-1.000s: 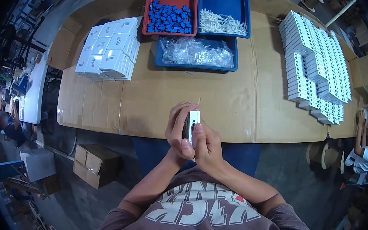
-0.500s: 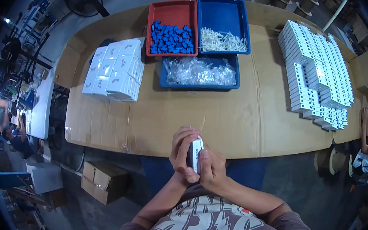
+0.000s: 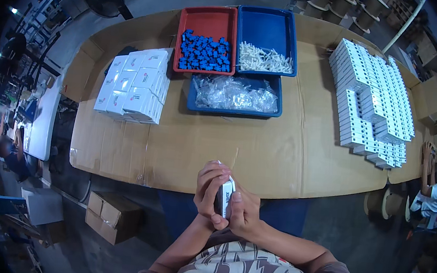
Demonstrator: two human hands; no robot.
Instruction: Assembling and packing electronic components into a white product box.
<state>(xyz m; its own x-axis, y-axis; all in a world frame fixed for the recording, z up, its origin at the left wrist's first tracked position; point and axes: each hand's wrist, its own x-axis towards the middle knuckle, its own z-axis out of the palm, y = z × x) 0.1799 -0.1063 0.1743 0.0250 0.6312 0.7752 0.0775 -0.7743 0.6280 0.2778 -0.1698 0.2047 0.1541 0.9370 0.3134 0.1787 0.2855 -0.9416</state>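
Close in front of my body, both hands are wrapped round a small white box (image 3: 227,196) with dark print on its narrow face and a dark side. My left hand (image 3: 208,189) grips it from the left, its fingers curled over the top. On the right, my right hand (image 3: 245,212) presses its thumb along the box's edge. The box stands on end, slightly tilted, at the table's near edge. Much of its surface is hidden by my fingers.
On the cardboard-covered table (image 3: 228,148) stand a red tray (image 3: 207,15) of blue clips, a blue tray (image 3: 267,25) of white pieces and another blue tray (image 3: 234,111) of clear bags. White boxes (image 3: 134,83) are stacked left; many thin boxes (image 3: 371,106) stand right. Two people sit farther off.
The whole view has shifted a little, so the table and trays sit lower in it. Both hands keep their hold on the white box, with little change in the fingers.
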